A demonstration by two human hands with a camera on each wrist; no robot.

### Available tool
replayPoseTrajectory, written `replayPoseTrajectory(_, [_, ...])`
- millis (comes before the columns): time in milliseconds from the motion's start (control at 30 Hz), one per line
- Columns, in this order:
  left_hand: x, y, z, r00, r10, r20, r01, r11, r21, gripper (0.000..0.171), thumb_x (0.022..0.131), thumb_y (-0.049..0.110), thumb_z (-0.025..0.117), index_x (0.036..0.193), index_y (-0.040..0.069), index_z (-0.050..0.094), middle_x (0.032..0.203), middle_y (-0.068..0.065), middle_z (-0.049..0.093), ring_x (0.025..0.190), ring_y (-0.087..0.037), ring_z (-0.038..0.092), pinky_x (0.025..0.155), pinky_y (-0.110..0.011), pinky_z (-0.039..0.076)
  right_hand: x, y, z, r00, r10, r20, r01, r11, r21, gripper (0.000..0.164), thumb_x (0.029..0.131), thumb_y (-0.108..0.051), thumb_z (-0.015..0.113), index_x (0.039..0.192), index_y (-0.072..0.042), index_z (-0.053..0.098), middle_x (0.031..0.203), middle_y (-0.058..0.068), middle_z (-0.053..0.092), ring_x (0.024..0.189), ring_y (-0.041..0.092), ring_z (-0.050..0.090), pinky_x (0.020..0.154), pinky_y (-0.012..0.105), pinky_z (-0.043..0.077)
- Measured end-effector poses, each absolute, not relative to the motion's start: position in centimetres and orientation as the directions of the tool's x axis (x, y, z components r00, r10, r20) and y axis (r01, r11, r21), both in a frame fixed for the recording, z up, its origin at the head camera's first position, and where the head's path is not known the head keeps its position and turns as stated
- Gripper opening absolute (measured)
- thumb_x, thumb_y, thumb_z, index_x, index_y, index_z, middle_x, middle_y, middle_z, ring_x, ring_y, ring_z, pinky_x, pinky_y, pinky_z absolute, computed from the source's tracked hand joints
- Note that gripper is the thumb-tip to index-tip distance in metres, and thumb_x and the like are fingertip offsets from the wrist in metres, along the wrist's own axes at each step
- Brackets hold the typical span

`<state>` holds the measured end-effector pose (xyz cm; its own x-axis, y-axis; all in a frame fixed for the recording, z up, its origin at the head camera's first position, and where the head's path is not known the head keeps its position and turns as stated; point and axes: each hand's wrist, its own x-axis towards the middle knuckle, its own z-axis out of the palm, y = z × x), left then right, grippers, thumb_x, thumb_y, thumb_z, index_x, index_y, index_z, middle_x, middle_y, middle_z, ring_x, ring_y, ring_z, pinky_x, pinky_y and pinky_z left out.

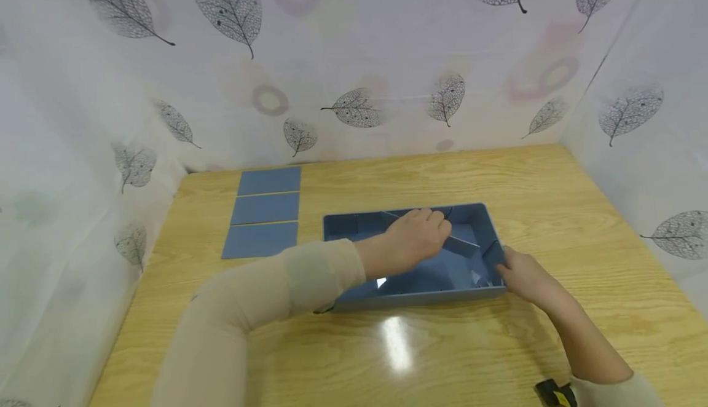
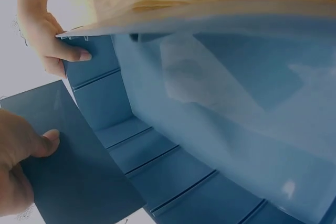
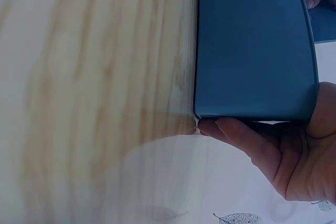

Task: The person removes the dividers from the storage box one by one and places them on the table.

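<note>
A shallow blue rectangular box [image 1: 420, 299] with an open top stands on the wooden table, slot ridges running along its inner walls. Over the box, my left hand [image 1: 421, 240] pinches a flat blue divider panel [image 1: 463, 246]. In the left wrist view that panel [image 2: 79, 166] is tilted, the thumb flat on its face, and it appears above the slotted wall. My right hand [image 1: 525, 276] grips the box's right end wall. From the right wrist view, the right hand [image 3: 286, 156] has its thumb at the rim and its fingers against the outside of the wall.
Three more blue panels lie flat in a column at the table's left: a near one [image 1: 260, 240], a middle one [image 1: 265, 208] and a far one [image 1: 270, 180]. A leaf-printed curtain [image 1: 387, 56] encloses the table's back and sides. Light glares off the tabletop [image 1: 395, 342] before the box.
</note>
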<state>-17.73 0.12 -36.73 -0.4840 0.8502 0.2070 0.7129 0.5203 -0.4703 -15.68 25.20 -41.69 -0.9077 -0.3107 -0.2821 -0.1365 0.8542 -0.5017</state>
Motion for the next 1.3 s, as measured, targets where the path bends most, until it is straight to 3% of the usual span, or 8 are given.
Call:
replayPoseTrajectory(233, [-17.2, -0.7, -36.7, -0.545, 0.814, 0.201, 0.671, 0.567, -0.477, 0.016, 0.098, 0.008, 0.044, 0.087, 0.016, 0.052, 0.075, 0.006, 0.048, 0.062, -0.007, 0.029, 0.051, -0.015, 0.029, -15.8, 25.2, -41.8, -0.906, -0.312, -0.286, -0.134, 0.852, -0.506, 0.037, 0.093, -0.004, 0.040, 0.119, 0.021, 0.042, 0.090, 0.022, 0.061, 0.077, 0.029, 0.056, 0.066, 0.042, 0.046])
replayPoseTrajectory(500, [-16.5, -2.4, -36.5, -0.600, 0.796, 0.080, 0.694, 0.568, -0.442, 0.004, 0.097, 0.013, 0.050, 0.095, 0.012, 0.054, 0.081, 0.003, 0.050, 0.066, -0.008, 0.035, 0.056, -0.016, 0.037, -15.6, 25.1, -42.0, -0.903, -0.312, -0.294, -0.131, 0.854, -0.503, 0.040, 0.094, -0.005, 0.040, 0.123, 0.022, 0.040, 0.102, 0.032, 0.060, 0.090, 0.039, 0.060, 0.071, 0.048, 0.049])
replayPoseTrajectory(733, [-16.1, -3.9, -37.2, -0.589, 0.786, 0.188, 0.657, 0.601, -0.455, 0.009, 0.094, 0.010, 0.055, 0.085, 0.013, 0.052, 0.074, 0.004, 0.048, 0.062, -0.008, 0.032, 0.052, -0.016, 0.035, -15.6, 25.1, -41.7, -0.899, -0.312, -0.306, -0.127, 0.856, -0.501, 0.041, 0.094, -0.004, 0.040, 0.124, 0.023, 0.037, 0.107, 0.036, 0.056, 0.089, 0.037, 0.057, 0.070, 0.046, 0.047])
replayPoseTrajectory(1000, [-15.4, -5.2, -36.7, -0.605, 0.778, 0.168, 0.642, 0.602, -0.475, 0.017, 0.081, 0.014, 0.068, 0.086, 0.012, 0.052, 0.072, 0.004, 0.045, 0.060, -0.008, 0.027, 0.050, -0.019, 0.025, -15.5, 25.2, -41.7, -0.899, -0.317, -0.302, -0.131, 0.852, -0.506, 0.041, 0.094, -0.004, 0.040, 0.124, 0.023, 0.037, 0.104, 0.034, 0.057, 0.084, 0.034, 0.056, 0.068, 0.043, 0.046])
replayPoseTrajectory(1300, [-14.8, -6.9, -36.4, -0.668, 0.727, 0.159, 0.635, 0.669, -0.386, 0.012, 0.086, 0.007, 0.063, 0.085, 0.009, 0.052, 0.072, 0.002, 0.045, 0.061, -0.008, 0.032, 0.050, -0.017, 0.031, -15.6, 25.3, -41.8, -0.896, -0.315, -0.313, -0.120, 0.850, -0.513, 0.038, 0.095, -0.004, 0.039, 0.123, 0.022, 0.038, 0.099, 0.029, 0.058, 0.081, 0.030, 0.055, 0.067, 0.040, 0.044])
